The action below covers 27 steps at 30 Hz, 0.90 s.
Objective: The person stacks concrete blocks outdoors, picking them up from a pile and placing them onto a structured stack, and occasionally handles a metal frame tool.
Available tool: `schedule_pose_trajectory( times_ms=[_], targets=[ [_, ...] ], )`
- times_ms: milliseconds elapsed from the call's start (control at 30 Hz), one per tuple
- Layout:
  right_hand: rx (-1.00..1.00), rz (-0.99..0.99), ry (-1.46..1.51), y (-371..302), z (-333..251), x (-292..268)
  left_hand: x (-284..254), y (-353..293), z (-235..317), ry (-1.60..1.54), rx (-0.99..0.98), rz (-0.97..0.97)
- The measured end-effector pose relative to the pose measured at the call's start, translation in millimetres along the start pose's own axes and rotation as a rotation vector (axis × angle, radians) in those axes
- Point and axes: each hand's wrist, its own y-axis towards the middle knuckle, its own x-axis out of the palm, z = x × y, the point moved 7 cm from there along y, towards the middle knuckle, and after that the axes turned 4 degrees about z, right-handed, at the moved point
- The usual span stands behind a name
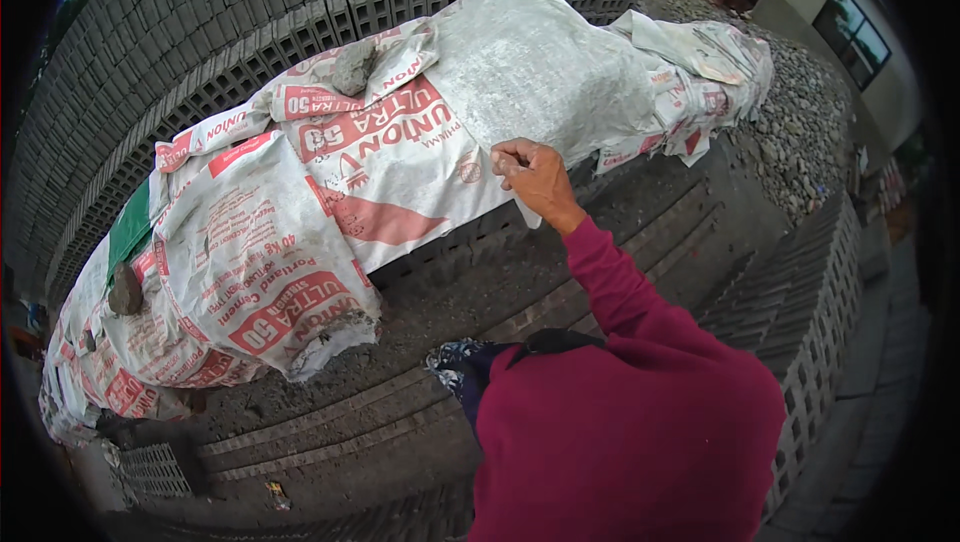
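Observation:
My right hand (537, 182) is closed at the near edge of a dusty white plastic sack (540, 62), fingers bent into a pinch. A narrow white flap hangs just below the hand. The sack lies spread over the top of a long covered pile. To its left, flattened cement bags (385, 157), white with red print, overlap along the pile. A grey lump of stone (353, 67) rests on the bags near the far edge, and another stone (125, 289) sits further left, by a green sheet (130, 224). My left hand does not show.
Stacked grey hollow blocks (200, 22) form a wall behind the pile. Another row of blocks (810, 342) stands at the right. Gravel (800, 137) is heaped at the far right, before a building with a window (851, 34). Low strips (330, 417) run along the dark ground.

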Motion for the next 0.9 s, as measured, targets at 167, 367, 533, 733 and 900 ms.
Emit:
schedule_pose_trajectory(
  times_ms=[167, 367, 533, 733, 900],
  targets=[
    [0.028, 0.106, -0.041, 17, 11, -78, 44, -28, 53, -0.078, 0.037, -0.181],
    [-0.085, 0.016, -0.078, 41, 8, -128, 103, -73, 105, -0.101, -0.009, -0.368],
    [-0.368, -0.014, -0.152, 77, 17, -203, 156, -133, 137, -0.1, -0.146, -0.498],
    [-0.426, 0.198, -0.128, 164, 90, -393, 193, -236, 160, -0.116, -0.474, -0.584],
    [-0.011, 0.454, -0.426, 190, 205, -599, 175, -302, 166, -0.111, -0.689, -0.647]
  ],
)
